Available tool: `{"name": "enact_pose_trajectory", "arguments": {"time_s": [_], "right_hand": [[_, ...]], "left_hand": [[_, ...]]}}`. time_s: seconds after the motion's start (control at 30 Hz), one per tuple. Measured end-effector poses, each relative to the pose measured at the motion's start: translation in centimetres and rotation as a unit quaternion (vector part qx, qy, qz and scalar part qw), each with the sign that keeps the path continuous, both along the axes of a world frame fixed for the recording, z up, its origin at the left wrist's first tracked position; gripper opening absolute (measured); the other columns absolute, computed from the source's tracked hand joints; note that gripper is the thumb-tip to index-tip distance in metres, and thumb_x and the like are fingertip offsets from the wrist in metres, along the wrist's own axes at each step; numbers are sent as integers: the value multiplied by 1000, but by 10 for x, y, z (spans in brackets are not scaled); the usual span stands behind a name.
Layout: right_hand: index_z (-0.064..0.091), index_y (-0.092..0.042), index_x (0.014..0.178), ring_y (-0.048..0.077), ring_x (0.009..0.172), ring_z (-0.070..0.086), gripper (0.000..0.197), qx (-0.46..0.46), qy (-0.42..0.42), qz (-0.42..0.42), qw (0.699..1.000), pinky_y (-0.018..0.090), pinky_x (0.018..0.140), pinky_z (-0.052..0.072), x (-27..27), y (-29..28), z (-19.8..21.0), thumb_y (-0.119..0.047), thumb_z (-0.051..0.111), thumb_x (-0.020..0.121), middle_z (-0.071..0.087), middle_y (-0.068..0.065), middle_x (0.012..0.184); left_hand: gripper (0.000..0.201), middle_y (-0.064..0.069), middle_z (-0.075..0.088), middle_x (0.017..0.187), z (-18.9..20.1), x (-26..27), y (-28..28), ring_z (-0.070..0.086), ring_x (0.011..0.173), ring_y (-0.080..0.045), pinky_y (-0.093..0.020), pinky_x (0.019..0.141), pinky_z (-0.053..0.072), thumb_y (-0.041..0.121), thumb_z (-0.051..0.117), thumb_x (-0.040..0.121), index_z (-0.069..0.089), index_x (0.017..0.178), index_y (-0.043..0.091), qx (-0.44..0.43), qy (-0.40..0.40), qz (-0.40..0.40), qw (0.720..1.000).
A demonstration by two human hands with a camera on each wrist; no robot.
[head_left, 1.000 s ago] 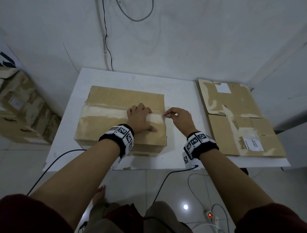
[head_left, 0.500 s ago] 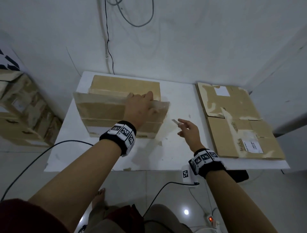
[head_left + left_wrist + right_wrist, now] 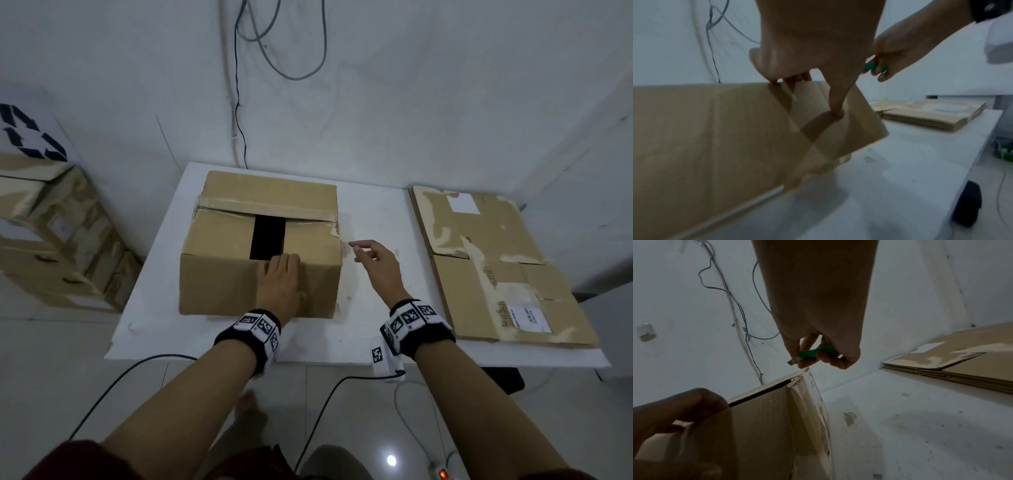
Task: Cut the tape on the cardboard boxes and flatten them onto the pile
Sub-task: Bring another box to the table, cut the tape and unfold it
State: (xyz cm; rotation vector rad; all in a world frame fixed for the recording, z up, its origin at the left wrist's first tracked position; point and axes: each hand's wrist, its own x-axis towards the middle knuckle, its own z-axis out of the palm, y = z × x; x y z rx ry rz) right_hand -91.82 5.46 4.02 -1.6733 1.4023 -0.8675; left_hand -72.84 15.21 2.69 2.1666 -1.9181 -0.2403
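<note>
A cardboard box [image 3: 260, 246] stands on the left half of the white table [image 3: 373, 329], its top facing the camera with a dark gap between the flaps and a strip of tape [image 3: 267, 207] running along the far seam. The left hand [image 3: 279, 286] lies against the box's near face with its fingers hooked over the top edge beside the gap; the fingertips are hidden past the edge in the head view, while the left wrist view shows the thumb pressed on the outer face. The right hand [image 3: 375, 262] hovers just beside the box's right upper corner, apart from it. From above its fingers look loosely spread, but the right wrist view shows them curled round a small green cutter [image 3: 817, 353] (its metal tip pokes out toward the torn corner; whether a blade is out is too blurred to tell). The pile of flattened boxes [image 3: 496, 270] lies on the table's right side, its near right corner overhanging the table's edge
</note>
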Motion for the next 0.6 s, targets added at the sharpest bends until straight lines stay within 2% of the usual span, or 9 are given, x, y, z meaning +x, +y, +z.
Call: {"name": "enact_pose_trajectory", "arguments": {"time_s": [0.1, 0.2, 0.23, 0.3, 0.4, 0.43, 0.47, 0.53, 0.6], "right_hand": [[69, -24, 107, 0, 76, 57, 15, -1, 28, -2, 1000, 10, 67, 40, 3, -10, 0, -27, 64, 93, 65, -9, 84], [71, -19, 98, 1, 77, 56, 9, -6, 51, -7, 999, 13, 69, 41, 7, -23, -4, -24, 69, 90, 64, -12, 83], [71, -20, 93, 2, 79, 56, 5, -8, 52, -11, 999, 15, 71, 42, 8, -28, -6, -22, 70, 89, 65, -12, 85], [70, -23, 86, 1, 80, 57, 5, -16, 53, -20, 998, 16, 74, 42, 11, -36, -8, -18, 71, 88, 65, -11, 84], [70, -15, 86, -3, 75, 54, 2, -15, 43, -23, 999, 10, 69, 38, 17, -48, -6, -16, 70, 88, 62, -12, 79], [70, -13, 86, -3, 74, 54, 4, -15, 40, -19, 999, 8, 68, 38, 19, -51, -5, -16, 70, 88, 62, -12, 77], [69, -12, 86, -3, 73, 54, 6, -15, 38, -12, 999, 7, 67, 39, 21, -54, -6, -18, 70, 89, 63, -12, 77], [68, -15, 83, -3, 72, 55, 7, -19, 40, 1, 999, 6, 65, 39, 26, -59, -7, -20, 71, 88, 63, -11, 76], [67, -19, 79, -3, 71, 54, 10, -23, 32, 8, 999, 7, 65, 40, 30, -63, -10, -20, 71, 88, 63, -12, 76]], "left_hand": [[64, -7, 42, 125, 16, -6, -15, 38, 115, -25, -39, 99, 28, 20, 69, 72, 35, 126, 17, 62, 15, 23, 998], [61, -13, 42, 130, 43, -2, -43, 38, 124, -33, -46, 106, 27, 26, 68, 78, 38, 129, 11, 225, 11, 3, 974], [59, -13, 45, 132, 50, 3, -56, 41, 124, -33, -44, 106, 31, 31, 68, 81, 43, 130, 9, 274, 38, -20, 961], [53, -10, 52, 133, 61, 13, -82, 50, 120, -29, -35, 101, 41, 34, 67, 86, 55, 129, 5, 318, 154, -41, 935], [44, -17, 59, 124, 62, 20, -111, 57, 111, -30, -32, 90, 44, 24, 66, 88, 59, 122, -3, 232, 318, 59, 917], [41, -19, 61, 116, 59, 19, -118, 59, 102, -31, -33, 84, 45, 20, 64, 88, 59, 120, -6, 202, 381, 102, 897], [39, -19, 61, 106, 56, 18, -123, 58, 90, -29, -32, 77, 46, 18, 63, 89, 58, 120, -6, 184, 451, 136, 863], [30, -9, 52, 84, 51, 14, -131, 48, 67, -20, -27, 59, 43, 17, 59, 90, 60, 116, 3, 161, 600, 209, 755], [10, -4, 46, 75, 46, 12, -138, 45, 55, -15, -19, 44, 40, 16, 57, 91, 57, 94, 7, 130, 703, 284, 638]]}}
